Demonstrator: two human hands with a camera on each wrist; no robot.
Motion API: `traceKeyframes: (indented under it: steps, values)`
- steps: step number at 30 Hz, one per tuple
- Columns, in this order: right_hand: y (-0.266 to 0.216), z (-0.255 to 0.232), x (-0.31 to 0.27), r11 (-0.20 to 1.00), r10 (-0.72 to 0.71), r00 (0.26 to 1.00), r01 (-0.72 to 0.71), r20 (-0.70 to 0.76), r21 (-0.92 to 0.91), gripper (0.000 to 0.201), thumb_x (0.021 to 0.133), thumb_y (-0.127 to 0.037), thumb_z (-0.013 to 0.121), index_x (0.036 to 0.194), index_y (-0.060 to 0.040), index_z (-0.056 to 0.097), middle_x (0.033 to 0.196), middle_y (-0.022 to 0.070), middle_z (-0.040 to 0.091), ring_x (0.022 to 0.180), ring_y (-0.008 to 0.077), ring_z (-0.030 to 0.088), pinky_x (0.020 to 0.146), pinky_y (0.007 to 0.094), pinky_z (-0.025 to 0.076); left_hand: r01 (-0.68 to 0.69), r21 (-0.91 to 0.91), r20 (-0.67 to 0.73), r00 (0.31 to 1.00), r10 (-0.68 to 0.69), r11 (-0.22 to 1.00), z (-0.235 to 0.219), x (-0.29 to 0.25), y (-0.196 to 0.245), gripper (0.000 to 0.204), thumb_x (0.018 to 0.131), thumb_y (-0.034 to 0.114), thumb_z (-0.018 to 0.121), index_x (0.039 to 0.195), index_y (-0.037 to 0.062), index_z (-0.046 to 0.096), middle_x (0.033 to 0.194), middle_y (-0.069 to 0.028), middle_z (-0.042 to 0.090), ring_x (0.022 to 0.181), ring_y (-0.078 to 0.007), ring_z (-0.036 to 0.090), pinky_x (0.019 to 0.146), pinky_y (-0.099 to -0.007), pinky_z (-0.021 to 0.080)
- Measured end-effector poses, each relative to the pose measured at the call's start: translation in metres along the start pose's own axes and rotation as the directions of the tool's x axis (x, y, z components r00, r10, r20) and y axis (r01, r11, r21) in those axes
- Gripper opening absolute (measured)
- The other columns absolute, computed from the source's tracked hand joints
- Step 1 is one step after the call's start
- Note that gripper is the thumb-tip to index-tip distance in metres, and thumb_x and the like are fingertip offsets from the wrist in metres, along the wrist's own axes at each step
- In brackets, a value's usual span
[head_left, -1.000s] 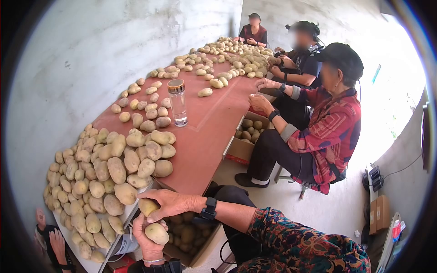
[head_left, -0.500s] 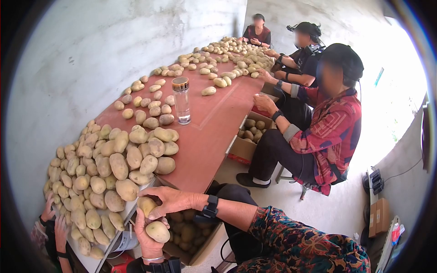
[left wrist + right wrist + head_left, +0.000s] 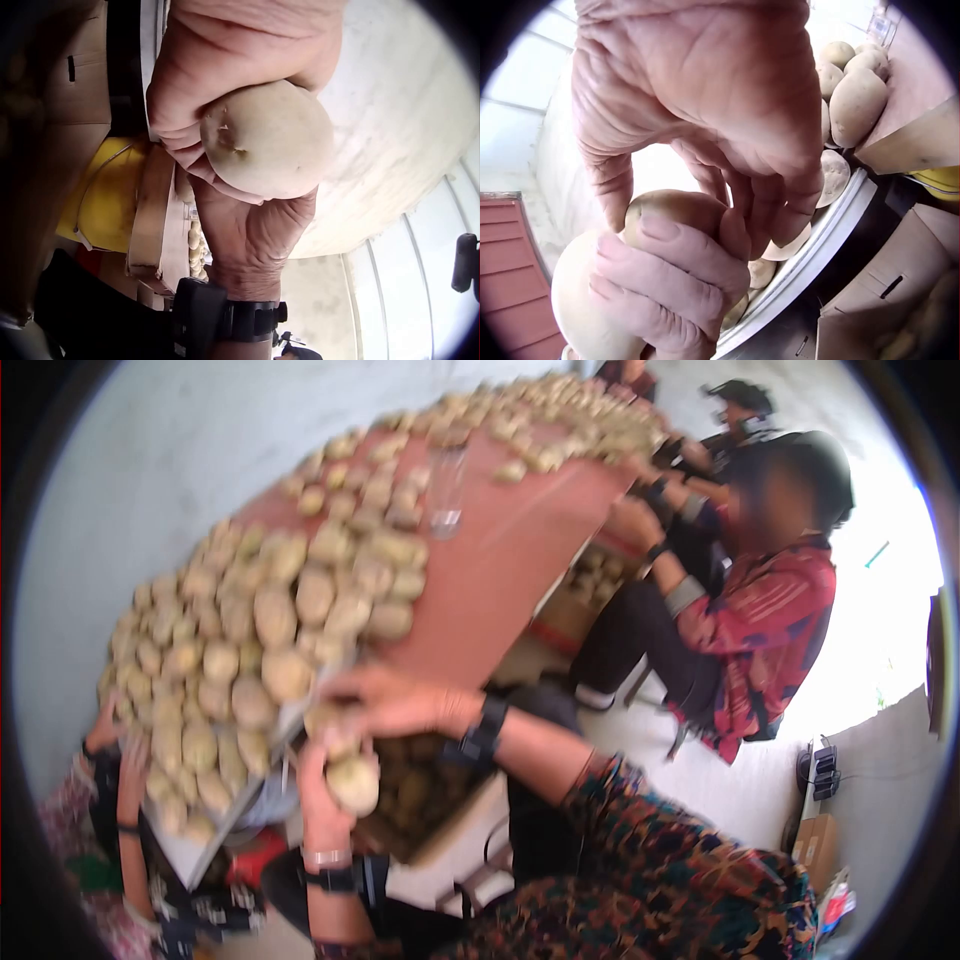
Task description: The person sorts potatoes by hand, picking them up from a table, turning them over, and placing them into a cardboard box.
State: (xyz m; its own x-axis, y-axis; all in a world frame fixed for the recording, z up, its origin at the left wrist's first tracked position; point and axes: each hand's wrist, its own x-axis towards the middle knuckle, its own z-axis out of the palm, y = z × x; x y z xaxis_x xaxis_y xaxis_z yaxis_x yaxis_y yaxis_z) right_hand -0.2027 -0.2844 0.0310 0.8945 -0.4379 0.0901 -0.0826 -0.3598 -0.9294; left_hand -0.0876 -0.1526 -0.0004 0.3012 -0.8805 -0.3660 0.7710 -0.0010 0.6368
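Note:
My left hand point(image 3: 322, 800), silver bracelet at its wrist, holds a pale potato point(image 3: 353, 786) in front of the table corner. That potato point(image 3: 270, 142) fills the curled palm in the left wrist view. Against it sits a second, browner potato point(image 3: 682, 206), with the left fingers point(image 3: 667, 270) wrapped over its near side. From above, my right hand point(image 3: 390, 702) grips this second potato; its thumb and fingers lie on opposite sides in the right wrist view. A large heap of potatoes point(image 3: 230, 645) lies beside both hands on the table.
A cardboard box point(image 3: 470, 822) of potatoes stands below the hands. On the red tabletop point(image 3: 490, 580) is a clear bottle point(image 3: 447, 490). Several people sit along the right edge and far end; another person's hands point(image 3: 130, 765) touch the heap at left.
The head view has tilted and blurred, so the table sits higher in it. Both potatoes stay in my hands. The other person's hands at left have reached onto the heap.

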Motion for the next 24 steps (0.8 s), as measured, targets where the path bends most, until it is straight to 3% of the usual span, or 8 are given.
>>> traceKeyframes:
  steps: [3, 5, 7, 11, 15, 18, 21, 24]
  values:
    - [-0.011, -0.008, -0.005, 0.934, 0.039, 0.987, 0.02, -0.159, 0.356, 0.053, 0.084, -0.033, 0.069, 0.123, 0.0018, 0.058, 0.115, 0.0098, 0.063, 0.11, 0.0173, 0.056, 0.096, 0.0322, 0.043, -0.058, 0.053, 0.171, 0.984, 0.048, 0.997, -0.022, -0.003, 0.01, 0.037, 0.095, 0.038, 0.055, 0.108, 0.0032, 0.058, 0.088, -0.0124, 0.065, 0.069, -0.0207, 0.065, 0.061, -0.0303, 0.056]
    - [-0.017, -0.017, -0.007, 0.946, 0.086, 0.973, -0.013, -0.213, 0.323, 0.053, 0.085, -0.037, 0.067, 0.123, 0.0005, 0.058, 0.111, 0.0083, 0.065, 0.108, 0.015, 0.058, 0.092, 0.0303, 0.044, 0.016, 0.043, 0.008, 1.0, -0.016, 0.999, -0.042, 0.007, -0.009, 0.037, 0.093, 0.038, 0.057, 0.106, 0.0033, 0.056, 0.084, -0.0141, 0.067, 0.07, -0.0227, 0.066, 0.061, -0.0331, 0.057]
    - [-0.012, -0.019, -0.007, 0.93, 0.102, 0.975, -0.023, -0.196, 0.367, 0.055, 0.085, -0.04, 0.066, 0.122, 0.0004, 0.059, 0.108, 0.0085, 0.066, 0.107, 0.0158, 0.058, 0.09, 0.0295, 0.044, 0.291, 0.0, -0.039, 0.956, -0.29, 0.957, -0.073, 0.018, -0.043, 0.035, 0.09, 0.033, 0.06, 0.108, 0.0038, 0.054, 0.087, -0.0145, 0.066, 0.071, -0.0256, 0.067, 0.061, -0.0362, 0.058]
    - [-0.001, -0.023, -0.009, 0.887, 0.281, 0.951, -0.204, -0.132, 0.414, 0.066, 0.081, -0.051, 0.067, 0.122, 0.001, 0.057, 0.112, 0.013, 0.063, 0.109, 0.0209, 0.057, 0.091, 0.0323, 0.044, 0.387, 0.172, -0.327, 0.89, -0.318, 0.906, -0.082, 0.014, -0.089, 0.035, 0.085, 0.024, 0.065, 0.11, 0.0031, 0.053, 0.094, -0.0143, 0.063, 0.075, -0.0275, 0.066, 0.065, -0.0381, 0.058]
    - [0.014, -0.002, -0.013, 0.809, 0.472, 0.881, -0.415, -0.04, 0.415, 0.074, 0.077, -0.055, 0.069, 0.124, 0.0011, 0.055, 0.12, 0.0164, 0.058, 0.114, 0.0248, 0.054, 0.093, 0.038, 0.044, 0.11, 0.487, -0.08, 0.993, -0.081, 0.867, -0.034, -0.014, -0.041, 0.041, 0.089, 0.031, 0.064, 0.111, -0.0013, 0.055, 0.093, -0.0138, 0.064, 0.076, -0.0224, 0.066, 0.065, -0.0321, 0.056]
    - [0.024, 0.024, -0.015, 0.711, 0.466, 0.831, -0.556, 0.303, 0.431, 0.077, 0.076, -0.057, 0.071, 0.125, 0.0007, 0.054, 0.116, 0.0139, 0.058, 0.108, 0.0246, 0.055, 0.089, 0.0431, 0.047, -0.01, 0.747, 0.028, 0.999, -0.017, 0.665, -0.024, -0.025, -0.018, 0.049, 0.09, 0.04, 0.061, 0.112, -0.0041, 0.058, 0.094, -0.0142, 0.066, 0.08, -0.0188, 0.066, 0.066, -0.0285, 0.054]
    - [0.064, 0.036, -0.008, 0.738, 0.303, 0.816, -0.528, 0.492, 0.42, 0.064, 0.08, -0.047, 0.072, 0.121, -0.001, 0.055, 0.104, 0.0087, 0.061, 0.093, 0.0191, 0.06, 0.075, 0.0303, 0.052, -0.063, 0.69, 0.102, 0.995, -0.01, 0.721, -0.029, -0.047, -0.022, 0.058, 0.089, 0.046, 0.061, 0.116, -0.0054, 0.057, 0.098, -0.017, 0.068, 0.078, -0.019, 0.066, 0.066, -0.0289, 0.053]
    - [0.051, 0.044, -0.022, 0.758, 0.403, 0.868, -0.495, 0.291, 0.426, 0.057, 0.08, -0.04, 0.072, 0.121, -0.0046, 0.053, 0.104, 0.0058, 0.061, 0.089, 0.0156, 0.063, 0.064, 0.027, 0.051, 0.166, 0.235, -0.072, 0.986, -0.153, 0.958, -0.041, -0.08, -0.033, 0.05, 0.09, 0.043, 0.06, 0.11, -0.0036, 0.059, 0.099, -0.0194, 0.068, 0.076, -0.0226, 0.067, 0.067, -0.0317, 0.055]
